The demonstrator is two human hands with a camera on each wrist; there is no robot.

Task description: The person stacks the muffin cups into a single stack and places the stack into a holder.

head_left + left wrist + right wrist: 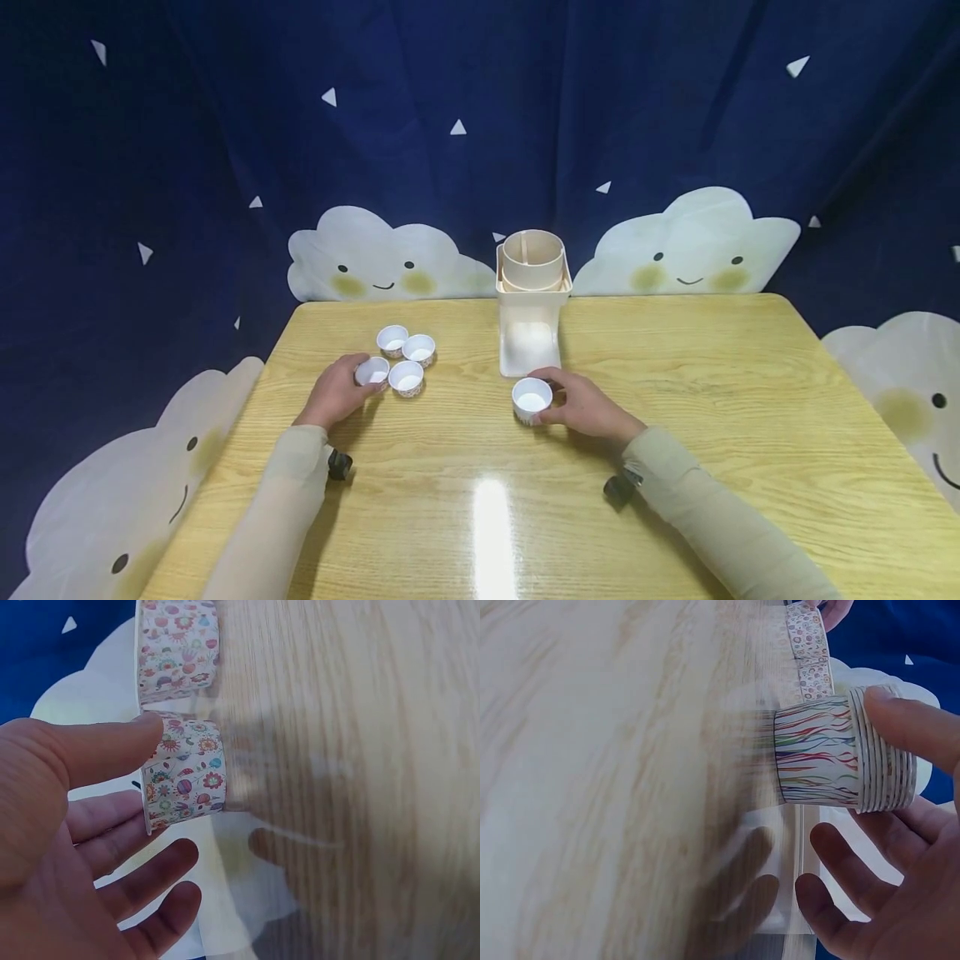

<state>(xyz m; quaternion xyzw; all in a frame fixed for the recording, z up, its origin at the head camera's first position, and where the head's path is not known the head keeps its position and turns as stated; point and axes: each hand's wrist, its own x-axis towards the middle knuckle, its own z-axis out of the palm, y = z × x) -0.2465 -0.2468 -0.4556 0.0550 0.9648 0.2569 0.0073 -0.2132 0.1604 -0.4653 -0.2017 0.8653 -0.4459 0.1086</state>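
Observation:
My left hand (pixel 337 393) holds the near-left paper baking cup (pixel 372 372), one of a cluster of several white-lined cups. In the left wrist view the cup (pixel 187 780) has a floral print; the thumb lies at its rim and the lower fingers are off it. My right hand (pixel 588 407) pinches a stack of nested paper baking cups (pixel 532 400) by the rims. Coloured wavy lines mark the stack's outer wall (pixel 816 754) in the right wrist view. Whether the stack touches the table is unclear.
A cream plastic stand (pixel 528 346) with a round divided cup (pixel 533 265) in its top is just beyond the right hand. Three other cups, one of them a floral cup (pixel 407 379), sit beside the left hand. A dark blue curtain (pixel 480 167) hangs behind the wooden table (pixel 712 400).

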